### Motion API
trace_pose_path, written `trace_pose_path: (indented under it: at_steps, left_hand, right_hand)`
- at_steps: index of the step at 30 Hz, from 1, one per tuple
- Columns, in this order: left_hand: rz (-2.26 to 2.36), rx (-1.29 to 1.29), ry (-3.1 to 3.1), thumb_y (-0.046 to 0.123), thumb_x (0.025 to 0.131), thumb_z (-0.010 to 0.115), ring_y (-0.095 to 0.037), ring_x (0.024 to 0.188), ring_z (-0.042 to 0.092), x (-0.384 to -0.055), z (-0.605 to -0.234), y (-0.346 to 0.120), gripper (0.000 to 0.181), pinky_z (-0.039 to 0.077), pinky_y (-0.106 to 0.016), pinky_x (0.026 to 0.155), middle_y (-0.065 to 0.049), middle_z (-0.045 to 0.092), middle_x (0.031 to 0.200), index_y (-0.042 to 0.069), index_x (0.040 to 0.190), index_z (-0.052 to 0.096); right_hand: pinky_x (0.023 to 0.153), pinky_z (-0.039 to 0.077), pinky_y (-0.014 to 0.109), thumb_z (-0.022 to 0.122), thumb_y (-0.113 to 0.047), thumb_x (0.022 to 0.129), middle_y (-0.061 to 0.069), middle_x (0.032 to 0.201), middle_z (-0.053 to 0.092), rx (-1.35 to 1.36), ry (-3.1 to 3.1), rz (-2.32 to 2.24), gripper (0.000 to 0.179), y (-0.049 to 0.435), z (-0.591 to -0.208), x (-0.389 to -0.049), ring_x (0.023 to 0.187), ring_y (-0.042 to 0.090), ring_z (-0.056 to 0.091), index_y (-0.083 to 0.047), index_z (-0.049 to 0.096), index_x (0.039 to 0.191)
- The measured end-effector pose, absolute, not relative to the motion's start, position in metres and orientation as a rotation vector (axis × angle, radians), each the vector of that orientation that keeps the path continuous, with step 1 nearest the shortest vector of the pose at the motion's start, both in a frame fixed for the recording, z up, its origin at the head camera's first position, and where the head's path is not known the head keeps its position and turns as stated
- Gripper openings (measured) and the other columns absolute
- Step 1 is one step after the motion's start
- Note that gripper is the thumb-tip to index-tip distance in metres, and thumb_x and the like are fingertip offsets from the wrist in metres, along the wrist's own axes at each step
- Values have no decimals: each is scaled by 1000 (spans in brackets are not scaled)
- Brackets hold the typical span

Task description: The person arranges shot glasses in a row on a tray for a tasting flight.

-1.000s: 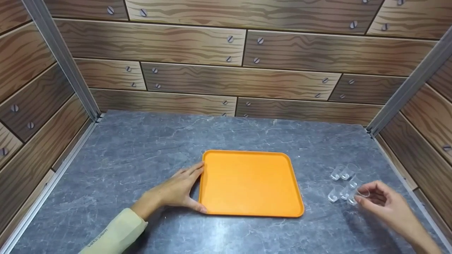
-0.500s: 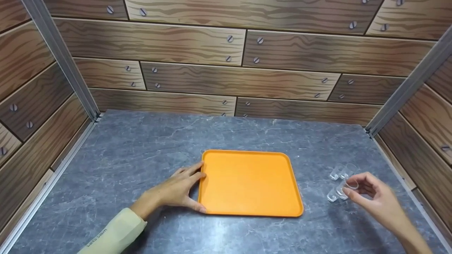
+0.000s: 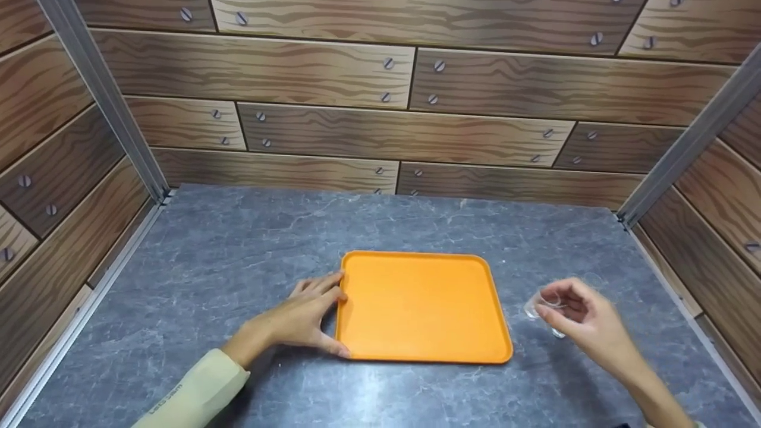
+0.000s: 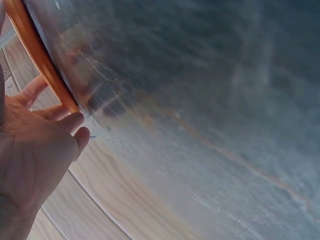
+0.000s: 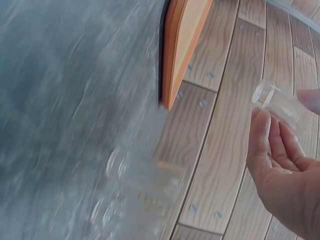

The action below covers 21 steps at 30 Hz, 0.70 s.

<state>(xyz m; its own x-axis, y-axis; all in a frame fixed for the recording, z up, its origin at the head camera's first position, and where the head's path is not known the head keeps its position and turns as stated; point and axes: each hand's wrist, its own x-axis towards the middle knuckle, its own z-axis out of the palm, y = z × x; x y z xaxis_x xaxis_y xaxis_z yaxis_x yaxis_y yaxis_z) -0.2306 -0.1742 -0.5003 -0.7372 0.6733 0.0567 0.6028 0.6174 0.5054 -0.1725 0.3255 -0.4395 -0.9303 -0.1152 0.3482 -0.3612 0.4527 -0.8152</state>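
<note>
An orange rectangular tray (image 3: 423,308) lies flat on the table. My left hand (image 3: 297,316) rests against its left edge, fingertips on the rim and thumb at the near left corner. In the left wrist view those fingers touch the tray's rim (image 4: 45,65). Between thumb and fingers, my right hand (image 3: 585,324) pinches a small clear shot glass (image 5: 280,107), raised above the table just right of the tray. Other clear shot glasses (image 5: 155,182) stand behind and below this hand; in the head view it mostly hides them.
The grey marbled table (image 3: 250,238) is enclosed by wood-patterned walls (image 3: 333,131) at the back and both sides. Metal posts (image 3: 113,107) stand at the corners.
My right hand has lifted the shot glass and carried it left toward the tray, away from the others. The left hand and tray have hardly moved.
</note>
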Motion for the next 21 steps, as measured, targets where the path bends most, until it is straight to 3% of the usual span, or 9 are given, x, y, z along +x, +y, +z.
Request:
trace_pose_path:
  at_steps: [5,13,21]
  left_hand:
    - [737,1093,2719,72,77,91,-49,160,24,-234,-496,-171,91,21,-72,122,-29,28,173,10,134,58]
    - [714,1023,2709,75,76,89,-45,164,12,-233,-499,-171,90,17,-74,123,-23,21,177,14,133,56]
    - [718,1044,2743,76,78,87,-47,164,12,-232,-502,-170,90,20,-74,122,-29,19,176,11,131,55]
  right_hand:
    - [87,62,29,80,10,94,18,105,73,451,-2443,1578,21,310,-440,-178,96,20,74,6,69,111]
    - [87,63,33,78,13,93,21,105,72,497,-2436,1704,21,285,-451,-189,95,21,77,6,68,110]
    - [89,63,37,82,9,93,20,105,72,537,-2433,1769,24,268,-459,-200,97,29,77,5,68,112]
